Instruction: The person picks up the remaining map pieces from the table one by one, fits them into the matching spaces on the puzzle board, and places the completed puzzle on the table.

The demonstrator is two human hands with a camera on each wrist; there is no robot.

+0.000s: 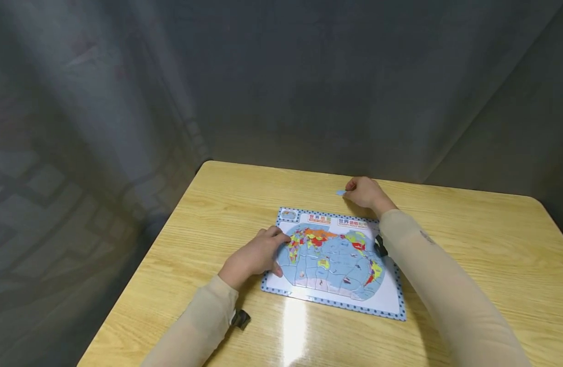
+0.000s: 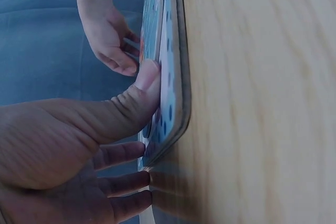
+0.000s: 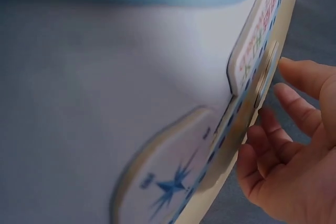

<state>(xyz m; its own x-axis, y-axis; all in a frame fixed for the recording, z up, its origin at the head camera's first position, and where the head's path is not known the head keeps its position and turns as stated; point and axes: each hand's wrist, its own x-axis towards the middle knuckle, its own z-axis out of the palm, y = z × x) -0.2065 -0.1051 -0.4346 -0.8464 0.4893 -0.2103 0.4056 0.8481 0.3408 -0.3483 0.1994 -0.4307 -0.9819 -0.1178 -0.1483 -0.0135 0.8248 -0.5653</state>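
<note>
A world-map jigsaw puzzle (image 1: 336, 265) in a white frame with a blue dotted border lies flat on the wooden table. At its left side rests my left hand (image 1: 258, 252); in the left wrist view the thumb (image 2: 148, 76) lies on the frame near its corner, the other fingers spread at the edge. Beyond the top border, my right hand (image 1: 365, 192) pinches the end of a small light-blue puzzle piece (image 1: 340, 192). The right wrist view shows this piece (image 3: 266, 74) edge-on beside the border, right at the fingertips.
A compass-rose panel (image 3: 168, 187) sits at the frame's corner, hidden under my right sleeve (image 1: 414, 250) in the head view. The wooden table (image 1: 483, 244) ends at the back against a dark grey curtain (image 1: 331, 102). Light glares off the table in front.
</note>
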